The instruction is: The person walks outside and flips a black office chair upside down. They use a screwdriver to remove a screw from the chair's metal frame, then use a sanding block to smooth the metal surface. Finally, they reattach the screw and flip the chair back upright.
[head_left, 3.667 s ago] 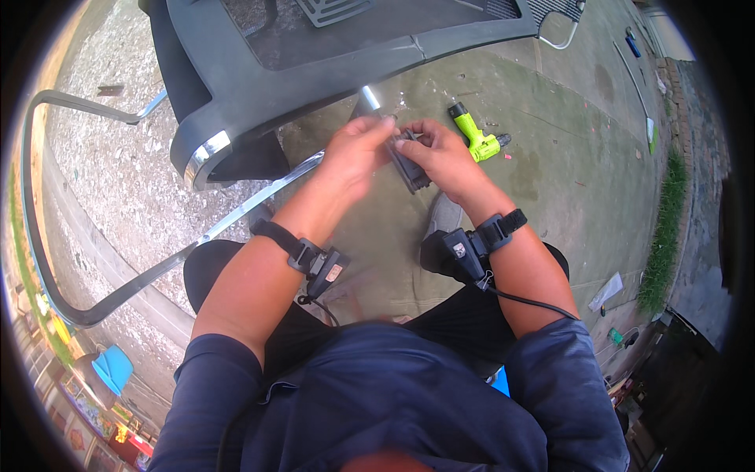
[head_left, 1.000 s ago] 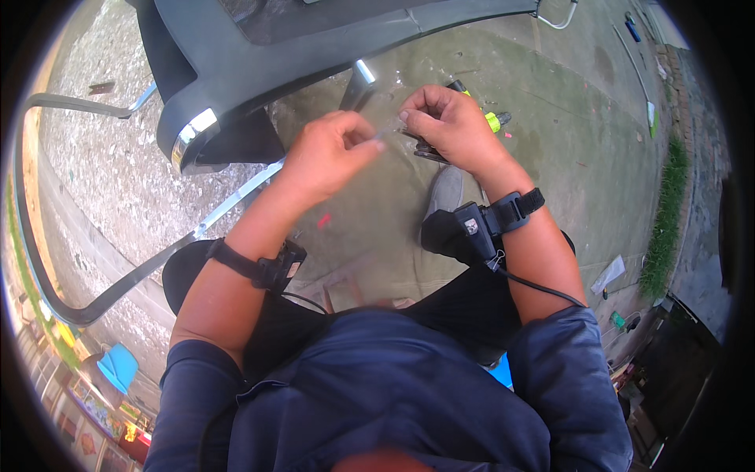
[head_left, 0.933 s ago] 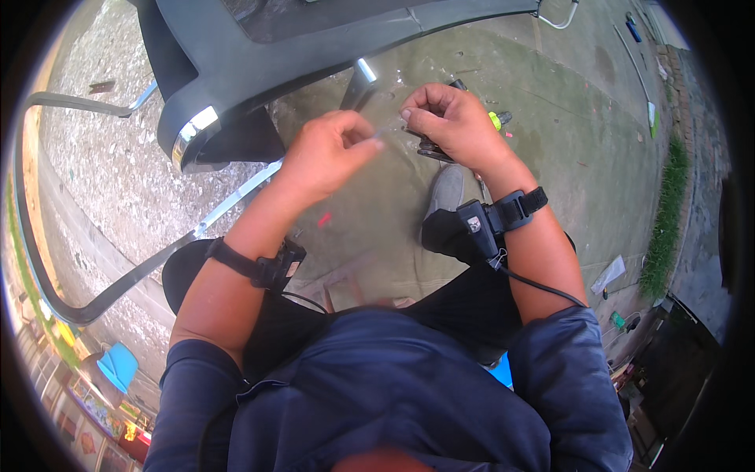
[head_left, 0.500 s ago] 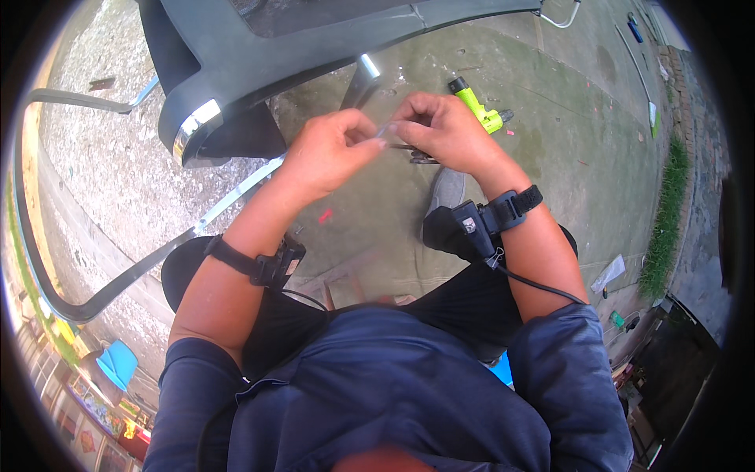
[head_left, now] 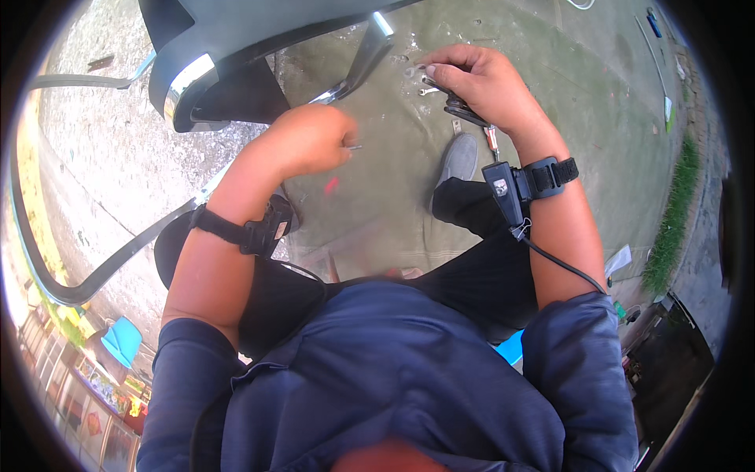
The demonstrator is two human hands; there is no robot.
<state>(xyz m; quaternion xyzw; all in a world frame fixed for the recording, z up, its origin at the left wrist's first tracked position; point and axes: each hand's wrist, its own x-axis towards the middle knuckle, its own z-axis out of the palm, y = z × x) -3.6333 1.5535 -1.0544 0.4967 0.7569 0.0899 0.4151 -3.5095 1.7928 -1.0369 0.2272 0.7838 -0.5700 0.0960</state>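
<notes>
My left hand [head_left: 311, 140] is closed above the ground cloth, its fingers slightly blurred. The end of a small, thin metal piece [head_left: 355, 147] sticks out from them. Farther right and ahead, my right hand [head_left: 491, 86] reaches low with thumb and forefinger close together. What lies between those fingertips, if anything, cannot be made out. An open-end wrench [head_left: 411, 71] shows beside them, and a second small wrench [head_left: 427, 91] lies just below. Under the palm is a dark folding tool [head_left: 465, 110], partly hidden. A screwdriver [head_left: 492, 141] with an orange-brown handle shows near the right wrist.
A large dark grey frame [head_left: 259, 35] with a chrome-trimmed end [head_left: 189, 82] stands ahead on the left. Its metal bracket [head_left: 370, 55] juts toward my hands. A bent black tube [head_left: 102, 282] curves at left. My grey shoe [head_left: 460, 157] and a red scrap [head_left: 331, 186] are on the green ground cloth [head_left: 377, 204].
My hands, together before, have parted: the right went forward and right to the tools, the left drew back slightly left. The view shifted, and the yellow-green drill no longer shows.
</notes>
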